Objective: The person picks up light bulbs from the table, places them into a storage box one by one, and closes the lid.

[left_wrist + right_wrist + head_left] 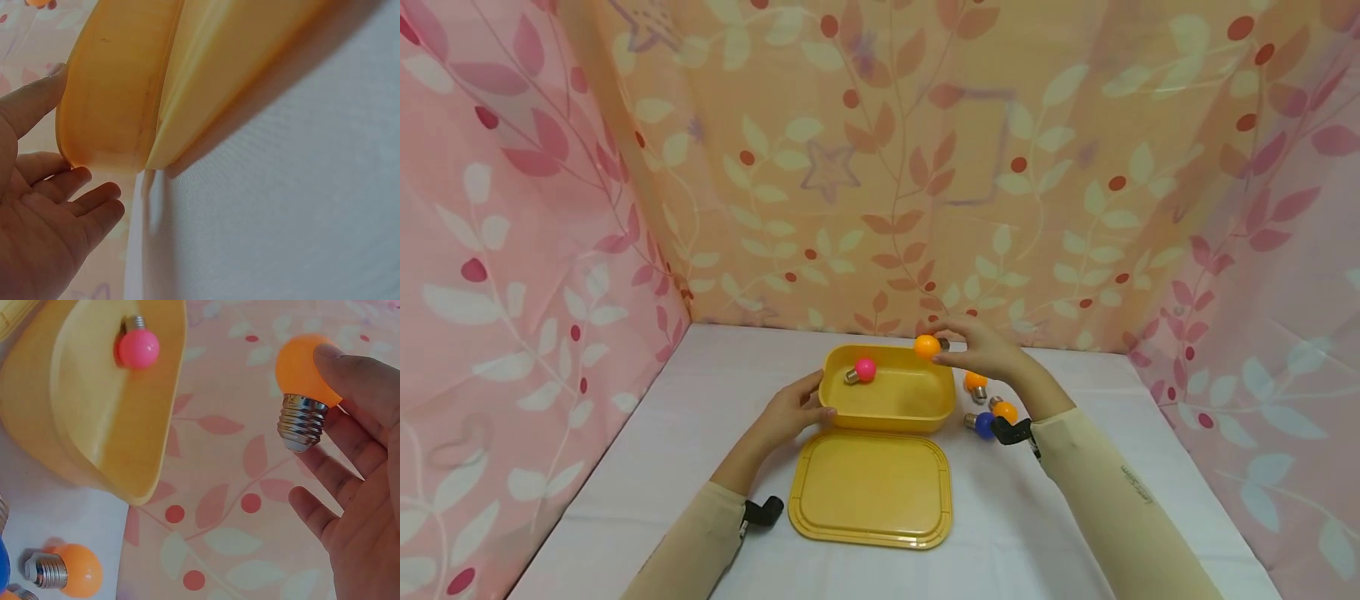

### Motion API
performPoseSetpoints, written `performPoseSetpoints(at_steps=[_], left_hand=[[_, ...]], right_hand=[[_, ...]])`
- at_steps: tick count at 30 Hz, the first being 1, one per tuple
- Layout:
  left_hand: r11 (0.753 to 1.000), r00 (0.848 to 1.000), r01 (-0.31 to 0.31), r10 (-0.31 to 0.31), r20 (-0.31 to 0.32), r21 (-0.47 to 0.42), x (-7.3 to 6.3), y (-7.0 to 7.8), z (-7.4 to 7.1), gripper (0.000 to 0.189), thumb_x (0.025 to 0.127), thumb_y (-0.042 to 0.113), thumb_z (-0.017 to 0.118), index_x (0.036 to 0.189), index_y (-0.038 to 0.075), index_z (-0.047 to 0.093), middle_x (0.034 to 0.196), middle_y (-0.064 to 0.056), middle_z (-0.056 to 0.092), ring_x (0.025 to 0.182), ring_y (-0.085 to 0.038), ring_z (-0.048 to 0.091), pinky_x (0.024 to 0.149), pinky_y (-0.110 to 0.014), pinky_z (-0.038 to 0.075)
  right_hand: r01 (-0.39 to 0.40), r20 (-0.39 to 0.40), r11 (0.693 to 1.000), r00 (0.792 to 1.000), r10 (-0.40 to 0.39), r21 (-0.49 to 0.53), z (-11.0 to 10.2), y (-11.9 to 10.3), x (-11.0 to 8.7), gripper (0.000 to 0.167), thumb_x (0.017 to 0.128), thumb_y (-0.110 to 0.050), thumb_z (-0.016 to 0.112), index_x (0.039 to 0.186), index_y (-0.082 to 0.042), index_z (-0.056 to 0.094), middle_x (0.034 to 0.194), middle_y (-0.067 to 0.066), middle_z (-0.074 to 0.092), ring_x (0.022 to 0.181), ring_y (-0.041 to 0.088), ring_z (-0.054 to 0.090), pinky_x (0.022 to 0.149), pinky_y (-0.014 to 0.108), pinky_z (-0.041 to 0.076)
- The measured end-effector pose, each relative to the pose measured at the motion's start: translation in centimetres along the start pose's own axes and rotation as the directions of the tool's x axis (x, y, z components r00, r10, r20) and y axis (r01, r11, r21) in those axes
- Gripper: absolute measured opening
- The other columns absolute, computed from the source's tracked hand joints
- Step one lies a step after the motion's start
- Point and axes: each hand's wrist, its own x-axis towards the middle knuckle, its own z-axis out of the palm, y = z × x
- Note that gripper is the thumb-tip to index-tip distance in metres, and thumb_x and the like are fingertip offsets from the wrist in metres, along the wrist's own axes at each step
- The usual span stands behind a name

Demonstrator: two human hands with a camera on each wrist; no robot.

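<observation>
Orange bulb [927, 347] sits pinched in the right hand [987, 348]; below and left of that hand, the left hand [788, 411] grips a yellow box [887, 422] holding a pink bulb [865, 370].

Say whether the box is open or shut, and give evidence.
The box is open: its lid lies flat on the table in front, and the pink bulb shows inside.

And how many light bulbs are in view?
5: a round pink bulb inside the yellow plastic box; a round orange bulb in the right hand; a second orange bulb, third orange bulb and round blue bulb on the white table. More may be hidden.
</observation>
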Motion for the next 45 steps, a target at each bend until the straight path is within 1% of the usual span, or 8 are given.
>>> performPoseSetpoints(at_steps=[8, 14, 21, 25, 29, 34, 39, 45], left_hand=[[1.0, 1.0, -0.004, 0.004, -0.005, -0.014, -0.1, -0.4, 0.0, 0.084, 0.09, 0.024, 0.081, 0.16, 0.014, 0.036, 0.165, -0.007, 0.037, 0.154, -0.031, 0.028, 0.124, -0.054, 0.027], [0.999, 1.0, 0.013, -0.013, 0.002, -0.031, 0.0, -0.4, 0.1, 0.088, 0.089, 0.026, 0.082, 0.161, 0.012, 0.034, 0.165, -0.008, 0.035, 0.154, -0.03, 0.028, 0.124, -0.052, 0.027], [0.999, 1.0, 0.019, -0.019, 0.003, -0.029, 0.2, -0.4, 0.1, 0.085, 0.09, 0.026, 0.081, 0.161, 0.014, 0.035, 0.165, -0.006, 0.036, 0.154, -0.03, 0.029, 0.124, -0.053, 0.027], [1.0, 1.0, 0.015, -0.015, 0.005, -0.025, 0.3, -0.2, 0.1, 0.084, 0.09, 0.025, 0.081, 0.161, 0.015, 0.036, 0.165, -0.006, 0.036, 0.154, -0.03, 0.029, 0.124, -0.054, 0.027], [1.0, 1.0, 0.01, -0.01, 0.004, -0.015, 0.2, -0.2, 0.1, 0.084, 0.091, 0.025, 0.08, 0.161, 0.014, 0.035, 0.165, -0.006, 0.035, 0.154, -0.031, 0.029, 0.124, -0.054, 0.027], [1.0, 1.0, 0.004, -0.004, -0.004, -0.022, 0.1, -0.3, 0.0, 0.084, 0.091, 0.025, 0.081, 0.161, 0.015, 0.036, 0.165, -0.006, 0.036, 0.154, -0.029, 0.029, 0.125, -0.053, 0.027], [0.999, 1.0, -0.001, 0.0, -0.007, -0.034, 0.2, -0.5, -0.1, 0.082, 0.091, 0.026, 0.08, 0.16, 0.017, 0.037, 0.165, -0.005, 0.037, 0.154, -0.029, 0.03, 0.125, -0.054, 0.026], [1.0, 1.0, 0.008, -0.008, -0.005, -0.027, 0.2, -0.5, -0.2, 0.082, 0.092, 0.027, 0.079, 0.161, 0.019, 0.036, 0.165, -0.003, 0.036, 0.154, -0.029, 0.029, 0.125, -0.054, 0.026]], right_hand=[[-0.024, 0.071, 0.999, 0.997, 0.026, -0.034, 0.7, 0.2, 2.9, 0.037, 0.091, -0.035, 0.08, 0.126, -0.033, 0.068, 0.135, -0.008, 0.065, 0.138, 0.026, 0.051, 0.117, 0.064, 0.035], [-0.006, 0.088, 1.0, 0.996, 0.007, -0.014, 1.7, 0.5, 4.7, 0.041, 0.091, -0.036, 0.079, 0.13, -0.03, 0.069, 0.136, -0.007, 0.064, 0.136, 0.029, 0.052, 0.116, 0.062, 0.038], [-0.006, 0.146, 0.998, 0.989, -0.002, 0.056, 3.8, 1.0, 6.1, 0.043, 0.092, -0.032, 0.078, 0.133, -0.032, 0.065, 0.138, -0.01, 0.063, 0.137, 0.028, 0.052, 0.116, 0.057, 0.041], [-0.001, 0.158, 1.0, 0.987, -0.002, 0.016, 5.0, 1.2, 6.8, 0.043, 0.091, -0.031, 0.079, 0.133, -0.027, 0.067, 0.141, -0.004, 0.062, 0.139, 0.023, 0.049, 0.12, 0.053, 0.037], [0.038, 0.166, 0.999, 0.986, -0.035, -0.017, 6.2, 1.2, 7.8, 0.039, 0.09, -0.027, 0.081, 0.127, -0.022, 0.071, 0.135, -0.001, 0.066, 0.138, 0.021, 0.049, 0.123, 0.05, 0.033], [0.061, 0.193, 0.998, 0.98, -0.056, -0.024, 7.3, 0.9, 9.0, 0.034, 0.089, -0.025, 0.081, 0.122, -0.024, 0.073, 0.125, -0.007, 0.069, 0.13, 0.022, 0.056, 0.119, 0.047, 0.039], [0.046, 0.24, 0.999, 0.97, -0.043, -0.005, 8.6, 0.9, 9.7, 0.035, 0.09, -0.024, 0.08, 0.124, -0.021, 0.072, 0.126, -0.003, 0.07, 0.128, 0.027, 0.059, 0.115, 0.046, 0.044], [0.036, 0.264, 0.999, 0.964, -0.029, -0.019, 10.2, 1.2, 10.1, 0.037, 0.091, -0.025, 0.08, 0.126, -0.017, 0.071, 0.126, -0.003, 0.069, 0.124, 0.023, 0.06, 0.115, 0.043, 0.045]])
